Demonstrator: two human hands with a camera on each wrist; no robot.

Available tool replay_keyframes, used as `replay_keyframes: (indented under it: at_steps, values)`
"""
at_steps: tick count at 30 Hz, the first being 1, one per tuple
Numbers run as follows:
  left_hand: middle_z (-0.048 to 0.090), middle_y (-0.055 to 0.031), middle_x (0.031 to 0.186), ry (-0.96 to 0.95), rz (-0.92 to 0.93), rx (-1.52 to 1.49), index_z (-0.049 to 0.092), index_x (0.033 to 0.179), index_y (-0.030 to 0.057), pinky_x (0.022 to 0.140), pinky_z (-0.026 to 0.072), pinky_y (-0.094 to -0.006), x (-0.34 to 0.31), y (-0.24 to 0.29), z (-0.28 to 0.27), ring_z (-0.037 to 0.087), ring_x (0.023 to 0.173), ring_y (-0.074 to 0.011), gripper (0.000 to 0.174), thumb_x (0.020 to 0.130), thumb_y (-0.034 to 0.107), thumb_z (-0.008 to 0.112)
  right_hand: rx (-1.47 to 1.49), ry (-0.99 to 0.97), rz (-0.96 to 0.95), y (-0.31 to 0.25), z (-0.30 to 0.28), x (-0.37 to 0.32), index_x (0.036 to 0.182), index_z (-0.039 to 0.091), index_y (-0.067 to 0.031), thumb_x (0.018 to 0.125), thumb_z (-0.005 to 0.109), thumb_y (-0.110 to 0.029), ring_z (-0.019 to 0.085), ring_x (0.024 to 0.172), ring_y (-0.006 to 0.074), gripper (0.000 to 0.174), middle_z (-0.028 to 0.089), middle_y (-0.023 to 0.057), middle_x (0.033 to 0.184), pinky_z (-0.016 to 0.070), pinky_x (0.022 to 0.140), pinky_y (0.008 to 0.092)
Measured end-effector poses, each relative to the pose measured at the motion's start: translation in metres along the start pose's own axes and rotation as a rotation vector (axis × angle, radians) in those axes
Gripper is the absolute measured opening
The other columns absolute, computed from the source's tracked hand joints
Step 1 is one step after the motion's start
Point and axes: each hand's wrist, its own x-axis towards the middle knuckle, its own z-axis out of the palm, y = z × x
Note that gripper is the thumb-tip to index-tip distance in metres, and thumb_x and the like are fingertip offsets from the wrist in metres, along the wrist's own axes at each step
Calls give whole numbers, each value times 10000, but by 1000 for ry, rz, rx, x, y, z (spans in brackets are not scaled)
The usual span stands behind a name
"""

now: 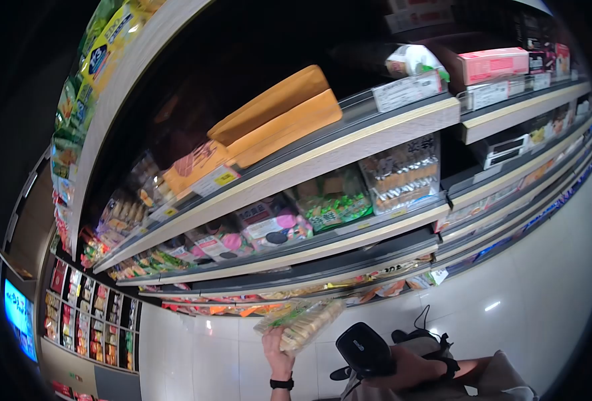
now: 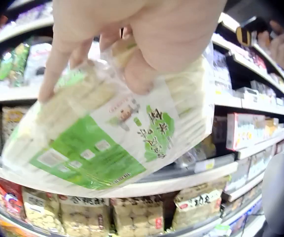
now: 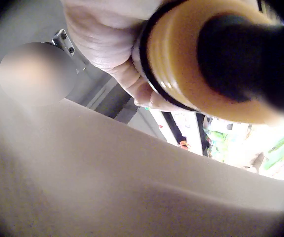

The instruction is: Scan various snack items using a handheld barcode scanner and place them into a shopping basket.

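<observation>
My left hand [image 1: 279, 351] grips a clear plastic pack of pale rice crackers [image 1: 312, 324] by its upper end, low in front of the shelves. Up close in the left wrist view, fingers and thumb pinch the wrapper, and the pack's green and white label [image 2: 100, 148] hangs tilted below them. My right hand [image 1: 409, 367] holds a black handheld scanner [image 1: 362, 344], its rounded head upright near my body. The right wrist view shows the right hand [image 3: 105, 37] curled against a round orange part [image 3: 176, 54] with a black middle.
A long shelf unit [image 1: 349, 154] bears bagged snacks, an orange carton [image 1: 276, 120] and a pink box [image 1: 493, 65]. Farther left stand a rack of small packets [image 1: 92, 314] and a lit screen [image 1: 19, 314]. Pale floor tiles [image 1: 189, 347] lie below.
</observation>
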Motion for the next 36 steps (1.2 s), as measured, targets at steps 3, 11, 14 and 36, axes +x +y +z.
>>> replay_keyframes:
  at_steps: [3,11,14,36]
  values:
    - [613,-95,1041,37,95,129,624,1112,60,1076,253,-580,19,11,53,546,1052,-290,392,735,158,673,81,42,-103,5,-6,-8,1103,629,-66,821,739,-211,609,952,129,336,674,41,1009,474,881,297]
    - [554,-56,1120,-109,401,348,557,1185,101,1060,185,-617,120,86,159,504,1095,-247,580,630,105,728,108,269,-126,12,-13,-29,1135,619,-80,812,750,-200,603,990,119,368,668,35,1054,472,899,304]
    - [548,-78,1114,-99,460,391,544,1193,83,1010,232,-638,153,103,206,507,1110,-257,581,636,95,707,222,363,-152,16,-12,-33,1128,617,-72,800,763,-210,604,992,118,384,669,38,1054,473,898,305]
    - [653,-108,1046,-283,-408,-514,603,1111,-33,867,466,-306,188,-78,275,610,940,-196,409,759,92,768,273,702,-85,17,-29,-41,1007,609,-42,792,779,-219,603,626,70,326,657,19,765,474,567,238]
